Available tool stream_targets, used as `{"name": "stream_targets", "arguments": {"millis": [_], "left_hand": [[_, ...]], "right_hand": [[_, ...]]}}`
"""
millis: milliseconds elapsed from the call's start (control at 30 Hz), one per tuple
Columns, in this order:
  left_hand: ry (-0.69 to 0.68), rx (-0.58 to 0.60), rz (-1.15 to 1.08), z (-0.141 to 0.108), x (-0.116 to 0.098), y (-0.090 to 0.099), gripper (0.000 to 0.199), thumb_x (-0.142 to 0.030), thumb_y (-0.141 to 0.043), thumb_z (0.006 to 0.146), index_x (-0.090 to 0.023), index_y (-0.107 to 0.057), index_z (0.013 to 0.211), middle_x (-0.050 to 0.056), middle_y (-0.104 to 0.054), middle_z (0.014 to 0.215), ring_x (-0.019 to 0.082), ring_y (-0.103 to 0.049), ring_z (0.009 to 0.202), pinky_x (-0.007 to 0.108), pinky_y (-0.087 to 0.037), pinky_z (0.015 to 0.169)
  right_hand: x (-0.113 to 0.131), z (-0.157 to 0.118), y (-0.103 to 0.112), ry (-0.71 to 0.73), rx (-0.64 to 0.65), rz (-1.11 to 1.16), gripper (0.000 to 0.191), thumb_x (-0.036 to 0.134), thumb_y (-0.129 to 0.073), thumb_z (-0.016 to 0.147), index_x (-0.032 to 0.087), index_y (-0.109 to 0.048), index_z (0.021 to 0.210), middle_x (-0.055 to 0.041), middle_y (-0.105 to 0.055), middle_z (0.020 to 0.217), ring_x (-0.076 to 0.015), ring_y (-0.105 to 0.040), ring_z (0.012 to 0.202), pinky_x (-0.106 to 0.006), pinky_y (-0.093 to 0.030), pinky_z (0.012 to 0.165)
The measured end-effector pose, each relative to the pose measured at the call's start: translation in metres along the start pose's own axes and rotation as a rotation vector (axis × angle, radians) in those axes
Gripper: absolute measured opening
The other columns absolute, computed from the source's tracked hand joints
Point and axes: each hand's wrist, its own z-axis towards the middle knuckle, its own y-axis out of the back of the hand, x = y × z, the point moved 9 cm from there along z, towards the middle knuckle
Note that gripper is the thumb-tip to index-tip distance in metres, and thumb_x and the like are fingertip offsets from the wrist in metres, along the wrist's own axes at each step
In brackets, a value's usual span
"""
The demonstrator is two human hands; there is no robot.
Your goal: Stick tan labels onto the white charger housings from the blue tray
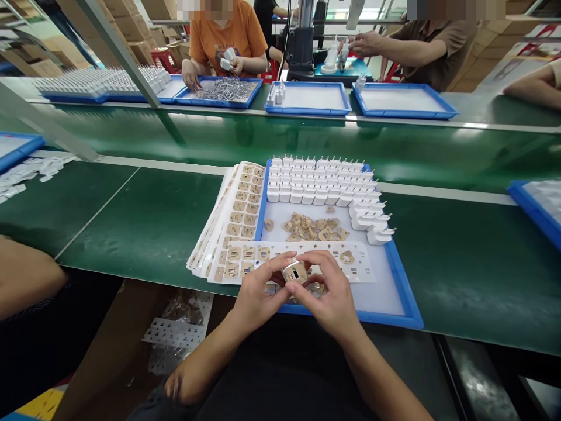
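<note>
Between my two hands, over the near part of the blue tray point(412, 313), is a white charger point(295, 272) with its port face turned up and a tan sticker on that face. My left hand point(262, 287) pinches it from the left, and my right hand point(328, 289) grips it from the right, thumb near the face. Under my hands lies a sticker sheet point(363, 266) with tan stickers on its left part. Further in, a pile of loose tan pieces point(313, 227) rests in the tray. White chargers with pins point(319, 181) stand in rows along its far and right sides.
A stack of sticker sheets point(228, 234) lies left of the tray. Across the green conveyor belt point(210, 137), blue trays point(307, 99) stand before co-workers, one person in an orange shirt point(236, 38). A box with used sheets point(175, 330) sits below the table edge.
</note>
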Motion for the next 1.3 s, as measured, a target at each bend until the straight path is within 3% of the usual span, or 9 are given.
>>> {"name": "stream_targets", "arguments": {"millis": [167,300,433,1000,1200,1300], "left_hand": [[-0.110,-0.102,-0.043,-0.006,-0.003,0.001,0.042,-0.012,-0.074,0.085,-0.023,-0.057,0.122,0.015,-0.069,0.130,0.026,-0.069,0.119,0.029,-0.065,0.083],[-0.271,-0.141,0.062,-0.006,-0.017,-0.001,0.044,-0.007,-0.072,0.084,-0.023,-0.056,0.122,0.015,-0.069,0.130,0.024,-0.068,0.122,0.036,-0.062,0.095],[-0.393,-0.198,0.196,-0.007,-0.030,-0.002,0.049,-0.002,-0.070,0.083,-0.023,-0.054,0.124,0.015,-0.068,0.131,0.021,-0.067,0.122,0.034,-0.062,0.096],[-0.476,-0.201,0.272,-0.014,-0.032,-0.009,0.053,-0.001,-0.067,0.084,-0.022,-0.052,0.129,0.018,-0.065,0.136,0.022,-0.066,0.122,0.035,-0.063,0.092],[-0.497,-0.184,0.207,-0.014,-0.033,-0.010,0.057,0.000,-0.066,0.085,-0.023,-0.050,0.134,0.017,-0.063,0.140,0.022,-0.065,0.126,0.036,-0.062,0.095],[-0.440,-0.170,0.134,-0.011,-0.029,-0.007,0.057,-0.003,-0.068,0.085,-0.024,-0.050,0.135,0.016,-0.064,0.139,0.022,-0.065,0.126,0.036,-0.062,0.095]], "right_hand": [[-0.016,-0.005,-0.001,-0.046,-0.013,0.312,0.020,0.025,-0.065,0.094,0.033,-0.075,0.110,-0.0045,-0.061,0.107,-0.0190,-0.062,0.103,-0.029,-0.058,0.081],[-0.020,-0.006,-0.002,-0.060,-0.067,0.381,0.019,0.026,-0.060,0.097,0.032,-0.077,0.103,-0.0044,-0.061,0.102,-0.0187,-0.061,0.100,-0.030,-0.053,0.085],[-0.018,-0.006,-0.009,-0.077,-0.072,0.481,0.016,0.024,-0.067,0.090,0.031,-0.074,0.103,-0.0041,-0.058,0.107,-0.0197,-0.060,0.105,-0.030,-0.052,0.086],[-0.020,-0.009,-0.012,-0.120,-0.117,0.612,0.014,0.018,-0.065,0.086,0.029,-0.073,0.091,-0.0022,-0.057,0.100,-0.0185,-0.057,0.099,-0.031,-0.048,0.088],[-0.024,-0.010,-0.010,-0.136,-0.084,0.580,0.020,0.016,-0.061,0.088,0.031,-0.074,0.092,-0.0013,-0.058,0.101,-0.0173,-0.057,0.101,-0.029,-0.045,0.090],[-0.023,-0.009,-0.007,-0.122,-0.016,0.533,0.024,0.016,-0.059,0.089,0.031,-0.075,0.098,-0.0021,-0.059,0.106,-0.0185,-0.057,0.106,-0.031,-0.046,0.091]]}}
